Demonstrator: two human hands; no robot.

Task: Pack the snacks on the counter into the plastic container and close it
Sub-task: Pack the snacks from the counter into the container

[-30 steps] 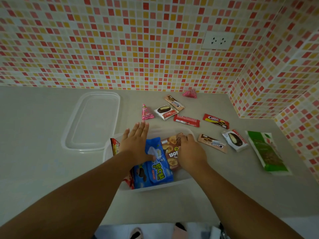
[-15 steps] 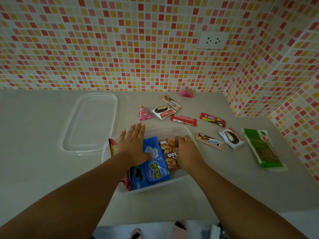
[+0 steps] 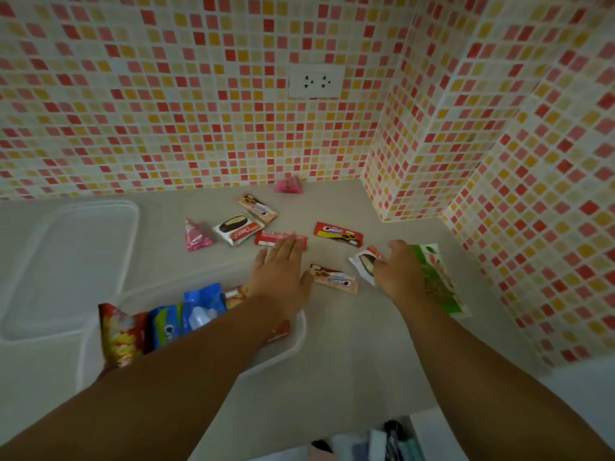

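Observation:
The clear plastic container [image 3: 297, 339] sits at lower left, holding a red-yellow bag [image 3: 117, 337] and blue packets [image 3: 200, 306]; my left forearm crosses over it. My left hand [image 3: 279, 272] is open and flat beyond the container, its fingertips over a thin red bar [image 3: 266, 238]. A brown wafer bar [image 3: 334, 280] lies just right of its thumb. My right hand [image 3: 396, 269] has its fingers curled down between a white choco-pie packet [image 3: 363, 262] and a green bag [image 3: 436, 284]; whether it grips either is unclear.
The clear lid [image 3: 66, 261] lies left of the container. Farther back lie two pink triangle packets [image 3: 196, 236] [image 3: 289, 186], a white pie packet [image 3: 236, 227], a brown bar [image 3: 258, 207] and a red cookie pack [image 3: 337, 233]. A tiled column [image 3: 399, 194] juts out at right.
Both hands left the snacks inside the container and moved forward and right over the loose packets on the counter. The view shifted right.

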